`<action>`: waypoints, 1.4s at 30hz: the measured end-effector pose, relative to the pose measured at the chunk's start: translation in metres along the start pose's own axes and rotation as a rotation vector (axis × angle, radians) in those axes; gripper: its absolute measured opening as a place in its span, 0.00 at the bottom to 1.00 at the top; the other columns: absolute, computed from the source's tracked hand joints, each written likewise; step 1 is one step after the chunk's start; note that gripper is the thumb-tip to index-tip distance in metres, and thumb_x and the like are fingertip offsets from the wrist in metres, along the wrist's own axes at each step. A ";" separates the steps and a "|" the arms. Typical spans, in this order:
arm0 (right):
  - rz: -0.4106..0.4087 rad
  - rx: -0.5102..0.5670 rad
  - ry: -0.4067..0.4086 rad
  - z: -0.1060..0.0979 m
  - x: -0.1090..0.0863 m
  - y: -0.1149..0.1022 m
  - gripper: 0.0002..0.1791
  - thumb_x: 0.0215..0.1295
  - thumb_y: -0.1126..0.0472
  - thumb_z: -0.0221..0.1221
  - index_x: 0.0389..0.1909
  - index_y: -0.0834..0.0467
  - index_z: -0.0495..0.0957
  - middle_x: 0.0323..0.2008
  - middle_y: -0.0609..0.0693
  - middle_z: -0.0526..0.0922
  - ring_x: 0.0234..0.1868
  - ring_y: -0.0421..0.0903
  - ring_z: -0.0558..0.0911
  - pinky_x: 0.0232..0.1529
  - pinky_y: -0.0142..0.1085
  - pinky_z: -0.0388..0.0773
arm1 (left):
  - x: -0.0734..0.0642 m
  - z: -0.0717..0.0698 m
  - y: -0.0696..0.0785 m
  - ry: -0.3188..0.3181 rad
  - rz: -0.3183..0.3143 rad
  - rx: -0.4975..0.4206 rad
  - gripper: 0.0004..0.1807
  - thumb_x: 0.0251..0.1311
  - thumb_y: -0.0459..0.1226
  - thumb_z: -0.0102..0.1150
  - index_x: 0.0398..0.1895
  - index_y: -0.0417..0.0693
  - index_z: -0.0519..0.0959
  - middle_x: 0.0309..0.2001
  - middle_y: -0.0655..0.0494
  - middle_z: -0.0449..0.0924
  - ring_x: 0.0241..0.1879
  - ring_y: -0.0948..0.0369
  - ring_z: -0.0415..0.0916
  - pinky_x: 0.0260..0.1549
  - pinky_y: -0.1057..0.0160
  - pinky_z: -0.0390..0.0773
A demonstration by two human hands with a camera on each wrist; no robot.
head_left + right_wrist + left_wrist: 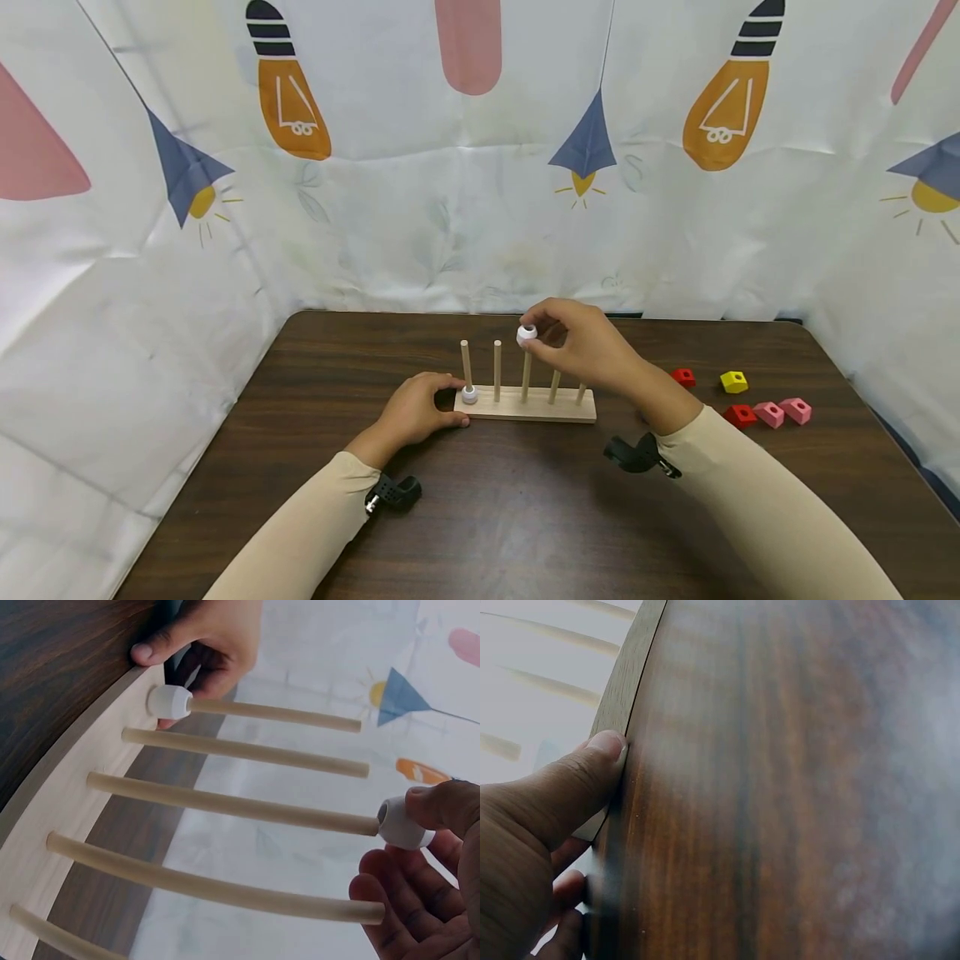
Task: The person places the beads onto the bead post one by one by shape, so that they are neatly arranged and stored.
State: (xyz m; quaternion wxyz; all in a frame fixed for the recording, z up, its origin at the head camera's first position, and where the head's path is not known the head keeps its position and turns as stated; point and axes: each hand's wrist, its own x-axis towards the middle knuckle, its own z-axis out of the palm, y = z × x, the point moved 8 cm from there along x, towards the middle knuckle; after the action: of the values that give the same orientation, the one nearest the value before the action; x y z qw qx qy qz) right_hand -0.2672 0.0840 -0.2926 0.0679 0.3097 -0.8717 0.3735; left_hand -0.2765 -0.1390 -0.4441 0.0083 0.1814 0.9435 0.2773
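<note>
A pale wooden base with several upright pegs, a peg stand [525, 407], sits on the brown table. My left hand [414, 410] grips its left end, thumb along the front edge in the left wrist view. One white bead [469, 395] rests at the bottom of the leftmost peg. Between thumb and fingertips my right hand [581, 340] pinches another white bead [405, 823]. That bead's hole is right at the top of the middle peg [240, 804] in the right wrist view. The other pegs carry nothing.
On the table's right side lie red blocks [740, 416], pink blocks [795, 410] and a yellow block [734, 382], each with a hole. A second red block [683, 377] is partly behind the right forearm. A printed white curtain [465, 225] hangs behind the table [525, 517].
</note>
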 end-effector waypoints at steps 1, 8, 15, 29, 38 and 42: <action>0.001 0.000 -0.004 0.001 0.001 0.000 0.14 0.67 0.60 0.70 0.51 0.55 0.82 0.45 0.46 0.84 0.41 0.43 0.84 0.44 0.44 0.82 | 0.000 0.000 0.000 -0.001 0.001 -0.001 0.31 0.49 0.50 0.81 0.58 0.53 0.85 0.61 0.47 0.80 0.64 0.47 0.74 0.63 0.44 0.71; 0.032 -0.006 -0.030 0.008 0.005 -0.003 0.14 0.67 0.57 0.69 0.51 0.53 0.82 0.45 0.44 0.84 0.41 0.40 0.83 0.43 0.41 0.82 | 0.001 -0.001 0.000 -0.001 0.007 -0.008 0.31 0.49 0.51 0.81 0.57 0.54 0.86 0.60 0.48 0.81 0.63 0.47 0.75 0.62 0.44 0.72; 0.001 0.018 -0.027 0.013 0.011 -0.010 0.14 0.66 0.60 0.69 0.51 0.56 0.82 0.43 0.44 0.84 0.40 0.41 0.83 0.44 0.41 0.82 | 0.001 -0.001 0.001 0.002 0.014 -0.005 0.31 0.49 0.50 0.82 0.57 0.53 0.86 0.60 0.47 0.81 0.63 0.47 0.75 0.62 0.44 0.72; 0.014 0.037 -0.046 0.026 0.022 -0.020 0.14 0.68 0.58 0.68 0.52 0.55 0.82 0.44 0.45 0.84 0.40 0.41 0.83 0.43 0.38 0.82 | 0.001 0.000 0.000 0.001 0.011 0.003 0.31 0.49 0.51 0.81 0.57 0.54 0.86 0.61 0.46 0.81 0.63 0.46 0.75 0.62 0.44 0.72; 0.022 0.063 -0.046 0.035 0.029 -0.024 0.14 0.68 0.58 0.68 0.52 0.56 0.82 0.44 0.44 0.84 0.41 0.41 0.84 0.44 0.37 0.82 | 0.001 -0.001 0.000 0.002 0.015 0.000 0.30 0.49 0.51 0.81 0.57 0.53 0.86 0.61 0.46 0.81 0.63 0.46 0.75 0.62 0.44 0.72; 0.021 0.058 -0.060 0.040 0.031 -0.024 0.15 0.69 0.58 0.67 0.53 0.57 0.82 0.44 0.44 0.83 0.42 0.41 0.83 0.45 0.37 0.81 | 0.001 0.000 0.000 0.005 0.017 0.001 0.31 0.49 0.51 0.81 0.57 0.53 0.86 0.61 0.46 0.81 0.63 0.46 0.75 0.62 0.44 0.72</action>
State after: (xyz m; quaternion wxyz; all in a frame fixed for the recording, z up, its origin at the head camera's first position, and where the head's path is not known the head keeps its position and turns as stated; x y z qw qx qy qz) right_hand -0.2735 0.0284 -0.2955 0.0288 0.3133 -0.8654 0.3900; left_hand -0.2774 -0.1386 -0.4434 0.0034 0.1886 0.9420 0.2776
